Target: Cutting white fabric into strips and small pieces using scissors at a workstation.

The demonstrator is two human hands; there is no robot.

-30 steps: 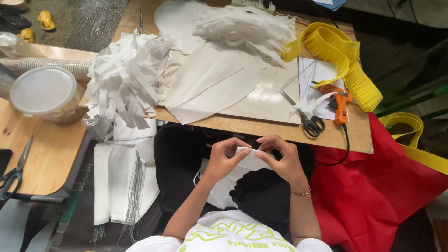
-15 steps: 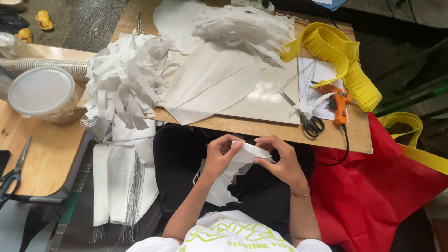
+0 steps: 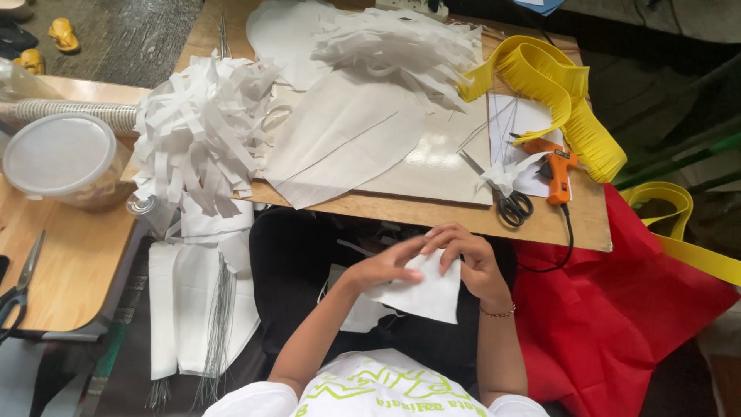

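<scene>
Both of my hands hold a white piece of fabric over my lap, just below the table edge. My left hand pinches its upper left part with thumb and fingers. My right hand grips the top right edge, fingers curled over it; a thin bracelet sits on that wrist. The piece hangs down flat between the hands. More white pieces lie on my dark lap beneath it.
The wooden table carries a pile of white strips, large white cut sheets, scissors, an orange glue gun and yellow fringe. Red cloth lies at right. A lidded plastic tub and second scissors sit on the left table.
The white piece was a narrow folded strip held between my fingertips; now it hangs spread out flat and wider. Both hands shifted slightly lower over my lap.
</scene>
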